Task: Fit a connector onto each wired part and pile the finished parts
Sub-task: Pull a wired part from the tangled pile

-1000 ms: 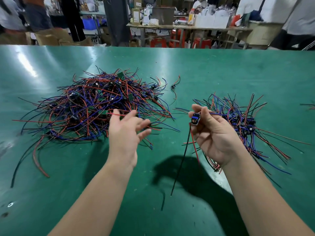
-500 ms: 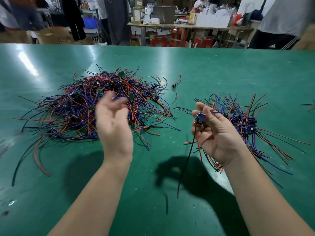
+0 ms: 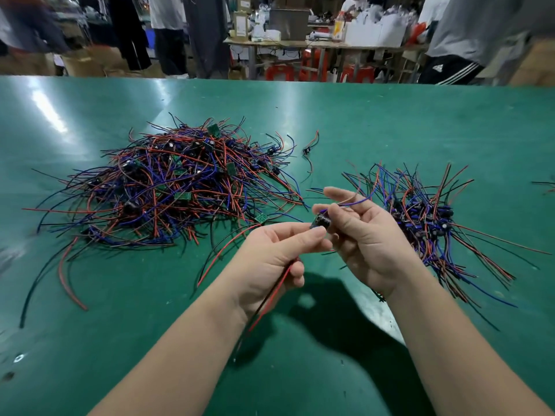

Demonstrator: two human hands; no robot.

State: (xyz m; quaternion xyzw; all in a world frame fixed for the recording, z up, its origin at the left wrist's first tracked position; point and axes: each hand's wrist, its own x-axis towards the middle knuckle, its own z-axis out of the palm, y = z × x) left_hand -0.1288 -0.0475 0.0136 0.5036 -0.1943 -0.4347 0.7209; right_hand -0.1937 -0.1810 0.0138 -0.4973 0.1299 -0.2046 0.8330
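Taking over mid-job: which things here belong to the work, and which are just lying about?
Job: wired part, pinched by left hand and right hand; large wire pile; smaller pile.
Lying about: far bench, white boxes, red stools.

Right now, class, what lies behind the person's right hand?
The smaller pile of wired parts lies on the green table behind the right hand. The hand and wrist cover its near left edge; what lies there cannot be seen.

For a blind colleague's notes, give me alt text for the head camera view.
Over a green table, the left hand and right hand pinch a small dark part with red, black and blue wires. A large tangled pile of wired parts lies left, a smaller pile right.
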